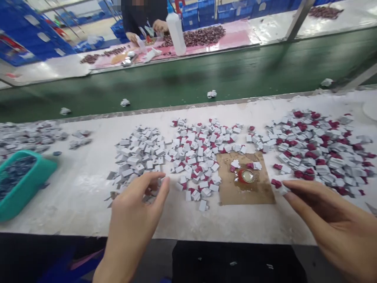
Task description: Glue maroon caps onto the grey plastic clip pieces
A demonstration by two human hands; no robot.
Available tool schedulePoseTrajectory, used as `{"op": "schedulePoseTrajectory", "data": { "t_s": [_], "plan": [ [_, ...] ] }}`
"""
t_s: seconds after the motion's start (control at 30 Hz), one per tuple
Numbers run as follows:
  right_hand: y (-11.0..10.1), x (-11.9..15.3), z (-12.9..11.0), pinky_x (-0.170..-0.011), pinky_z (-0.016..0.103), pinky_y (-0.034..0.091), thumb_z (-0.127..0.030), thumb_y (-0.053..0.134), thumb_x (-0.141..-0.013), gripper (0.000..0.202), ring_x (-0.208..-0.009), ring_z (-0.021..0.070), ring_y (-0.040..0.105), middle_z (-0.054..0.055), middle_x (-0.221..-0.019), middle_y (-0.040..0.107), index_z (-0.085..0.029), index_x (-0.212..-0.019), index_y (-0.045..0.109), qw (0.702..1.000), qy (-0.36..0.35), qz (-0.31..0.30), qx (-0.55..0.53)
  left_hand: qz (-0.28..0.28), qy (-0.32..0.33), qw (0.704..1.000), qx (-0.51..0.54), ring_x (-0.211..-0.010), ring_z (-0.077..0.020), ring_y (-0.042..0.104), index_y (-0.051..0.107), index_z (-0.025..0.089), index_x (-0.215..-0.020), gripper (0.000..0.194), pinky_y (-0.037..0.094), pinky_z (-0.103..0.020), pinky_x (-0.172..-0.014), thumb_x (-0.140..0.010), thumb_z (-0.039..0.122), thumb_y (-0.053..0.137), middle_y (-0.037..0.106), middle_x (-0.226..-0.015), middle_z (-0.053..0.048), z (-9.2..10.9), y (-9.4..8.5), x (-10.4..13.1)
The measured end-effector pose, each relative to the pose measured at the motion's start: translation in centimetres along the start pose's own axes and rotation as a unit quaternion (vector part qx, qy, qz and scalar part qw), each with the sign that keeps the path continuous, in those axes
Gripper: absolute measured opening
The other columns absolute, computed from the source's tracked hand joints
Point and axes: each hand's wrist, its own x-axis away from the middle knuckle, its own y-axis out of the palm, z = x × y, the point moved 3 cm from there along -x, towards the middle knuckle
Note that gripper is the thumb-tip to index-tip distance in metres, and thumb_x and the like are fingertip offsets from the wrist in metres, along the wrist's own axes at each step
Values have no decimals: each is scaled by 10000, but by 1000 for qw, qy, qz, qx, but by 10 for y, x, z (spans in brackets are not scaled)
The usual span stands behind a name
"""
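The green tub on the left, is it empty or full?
Not empty: dark bits show inside the green tub. Can't tell if it's full.

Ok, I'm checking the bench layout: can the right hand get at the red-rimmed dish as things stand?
Probably yes: nothing seems to stand between the right hand and the red-rimmed dish on the cardboard, though that hand holds a maroon-and-grey piece.

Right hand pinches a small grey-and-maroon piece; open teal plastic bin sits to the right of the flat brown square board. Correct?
One side is wrong: the head view shows the open teal plastic bin to the left of the flat brown square board. The right hand does pinch a small grey-and-maroon piece.
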Motion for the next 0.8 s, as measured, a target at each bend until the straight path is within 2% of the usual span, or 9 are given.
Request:
{"op": "schedulePoseTrajectory", "data": {
  "t_s": [0.07, 0.13, 0.23, 0.33, 0.47, 0.57, 0.67, 0.8],
  "plan": [
    [11, -4, -12, -848, 433, 779, -479, 880, -1025, 117, -930, 298, 887, 20, -1052, 908, -433, -1113, 942, 998, 6, -50, -38, -8, 25, 1000, -1, -703, -219, 687, 806, 303, -1107, 191, 558, -353, -753, -1082, 487, 759, 748, -831, 10, 1, 6, 15],
    [18, -7, -20, -887, 387, 752, -416, 850, -1077, 123, -1015, 266, 874, 16, -1113, 896, -409, -1168, 932, 995, 6, -80, -62, -39, 35, 998, 20, -651, -206, 650, 818, 307, -1065, 207, 527, -338, -689, -1087, 506, 761, 729, -790, 20, 2, 15, 28],
    [24, -8, -24, -928, 403, 714, -367, 835, -1108, 145, -1081, 266, 840, 22, -1167, 881, -401, -1222, 918, 993, -5, -99, -68, -90, 12, 995, 42, -632, -201, 627, 834, 316, -1051, 241, 504, -329, -654, -1106, 533, 744, 729, -782, 25, 1, 27, 42],
    [25, -9, -25, -965, 443, 680, -333, 838, -1111, 173, -1147, 286, 820, 21, -1217, 877, -421, -1241, 911, 992, -17, -107, -62, -97, -32, 994, 49, -660, -213, 634, 840, 309, -1060, 291, 540, -338, -711, -1104, 580, 743, 728, -793, 15, -3, 32, 51],
    [27, -10, -26, -966, 457, 649, -309, 828, -1122, 211, -1153, 287, 811, 16, -1232, 873, -435, -1272, 905, 991, -22, -116, -56, -104, -43, 990, 81, -753, -237, 667, 852, 301, -1133, 361, 563, -340, -736, -1045, 649, 812, 753, -879, -16, -9, 31, 56],
    [29, -11, -26, -985, 452, 630, -310, 811, -1133, 215, -1133, 267, 811, -5, -1219, 873, -445, -1275, 901, 990, -27, -129, -48, -125, -33, 986, 106, -775, -234, 678, 848, 302, -1230, 299, 570, -334, -746, -1051, 539, 813, 756, -912, -17, -9, 27, 58],
    [29, -11, -27, -997, 454, 613, -313, 820, -1126, 209, -1130, 263, 806, -18, -1216, 874, -455, -1255, 905, 992, -41, -120, -27, -145, -49, 980, 124, -787, -227, 680, 846, 302, -1221, 203, 573, -337, -779, -1099, 417, 731, 743, -902, -7, -4, 21, 58],
    [29, -12, -29, -1017, 458, 604, -284, 821, -1119, 232, -1128, 265, 801, -18, -1199, 874, -455, -1249, 908, 991, -63, -118, -18, -132, -52, 980, 136, -848, -234, 683, 850, 304, -1149, 147, 596, -349, -829, -1092, 405, 760, 744, -966, -21, 4, 16, 55]
  ]
}}
